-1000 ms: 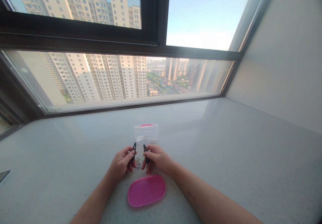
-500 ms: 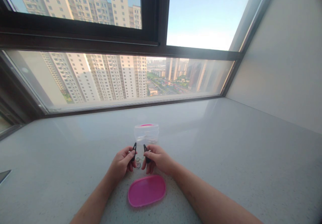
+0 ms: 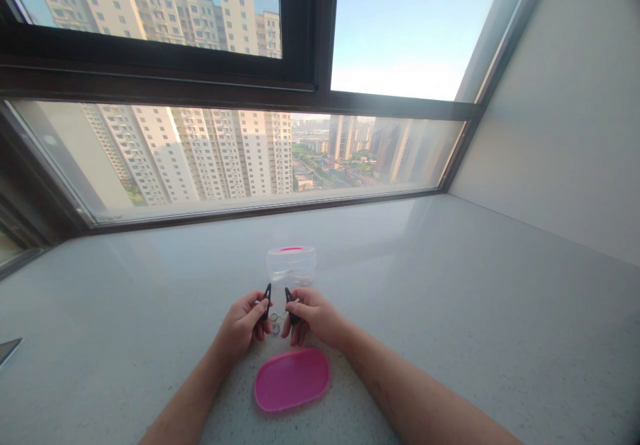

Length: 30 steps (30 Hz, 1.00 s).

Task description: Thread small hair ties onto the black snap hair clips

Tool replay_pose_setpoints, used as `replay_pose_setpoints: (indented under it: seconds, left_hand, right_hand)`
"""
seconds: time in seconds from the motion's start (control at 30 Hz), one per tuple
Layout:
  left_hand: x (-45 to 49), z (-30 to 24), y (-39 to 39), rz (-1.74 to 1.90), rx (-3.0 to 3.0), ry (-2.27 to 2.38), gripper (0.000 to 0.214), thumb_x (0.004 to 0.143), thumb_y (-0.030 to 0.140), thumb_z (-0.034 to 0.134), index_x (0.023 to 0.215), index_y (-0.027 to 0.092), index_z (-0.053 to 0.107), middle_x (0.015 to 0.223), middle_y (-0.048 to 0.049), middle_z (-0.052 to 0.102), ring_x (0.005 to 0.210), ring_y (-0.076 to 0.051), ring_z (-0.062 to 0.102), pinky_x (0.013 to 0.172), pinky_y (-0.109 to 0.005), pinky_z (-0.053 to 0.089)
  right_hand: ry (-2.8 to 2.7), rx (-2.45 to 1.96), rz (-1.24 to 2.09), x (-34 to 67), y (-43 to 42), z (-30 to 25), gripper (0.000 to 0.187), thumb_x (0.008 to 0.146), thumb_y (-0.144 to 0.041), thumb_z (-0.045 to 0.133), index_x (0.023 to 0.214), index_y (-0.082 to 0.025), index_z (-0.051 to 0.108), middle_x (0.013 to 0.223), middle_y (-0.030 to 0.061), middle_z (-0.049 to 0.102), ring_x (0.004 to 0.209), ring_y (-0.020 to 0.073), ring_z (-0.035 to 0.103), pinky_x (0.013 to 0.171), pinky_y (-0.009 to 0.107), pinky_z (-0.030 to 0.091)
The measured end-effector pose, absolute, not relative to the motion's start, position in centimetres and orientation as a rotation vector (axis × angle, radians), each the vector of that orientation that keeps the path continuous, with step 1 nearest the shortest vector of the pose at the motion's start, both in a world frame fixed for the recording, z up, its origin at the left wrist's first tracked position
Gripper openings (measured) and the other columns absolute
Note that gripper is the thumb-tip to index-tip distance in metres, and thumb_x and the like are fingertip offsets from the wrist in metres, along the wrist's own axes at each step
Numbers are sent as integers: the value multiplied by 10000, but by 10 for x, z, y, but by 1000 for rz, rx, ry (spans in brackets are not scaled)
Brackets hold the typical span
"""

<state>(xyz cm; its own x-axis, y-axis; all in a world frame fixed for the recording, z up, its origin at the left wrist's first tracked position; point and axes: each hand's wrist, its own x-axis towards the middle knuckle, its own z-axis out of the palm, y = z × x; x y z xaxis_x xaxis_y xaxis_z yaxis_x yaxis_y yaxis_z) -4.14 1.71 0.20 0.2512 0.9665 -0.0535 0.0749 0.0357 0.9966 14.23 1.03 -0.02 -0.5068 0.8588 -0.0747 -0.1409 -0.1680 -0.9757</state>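
My left hand (image 3: 243, 323) is closed on a black hair clip (image 3: 267, 294), held upright just above the grey countertop (image 3: 450, 312). My right hand (image 3: 313, 314) pinches a second black hair clip (image 3: 289, 296), its tip a little apart from the first. Behind both hands stands a clear plastic container (image 3: 291, 265) with a pink base. Its pink oval lid (image 3: 291, 378) lies flat on the counter in front of my hands. Small metal rings (image 3: 275, 324) lie on the counter between my hands.
The countertop runs back to a wide window (image 3: 250, 158) with a dark frame, and a plain wall (image 3: 560, 132) rises on the right. A dark flat object (image 3: 9, 350) shows at the far left edge.
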Motion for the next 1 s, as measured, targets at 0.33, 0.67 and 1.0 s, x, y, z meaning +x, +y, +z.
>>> replay_pose_setpoints:
  seconds: [0.33,0.67,1.0]
  left_hand:
    - [-42,0,18,954,1348,1077,351,754,502,591,804,156,562,441,16,619,331,-93,447,360,-188,312]
    - [-42,-1,19,961,1360,1060,333,780,484,575,802,152,563,446,14,619,330,-90,452,353,-183,306]
    - [-43,-1,19,961,1363,1057,336,781,486,574,805,152,562,451,12,620,337,-89,459,360,-180,318]
  right_hand:
    - [-1365,-844,1767,142,11,1,289,787,-415,579,926,-174,498,591,4,667,375,129,560,376,209,425]
    - [-1360,-843,1764,142,10,-2,263,793,-390,572,925,-175,499,589,10,672,371,135,563,366,212,427]
    - [-1348,-848,1769,142,11,0,304,765,-413,589,914,-166,491,572,8,667,357,128,560,356,200,423]
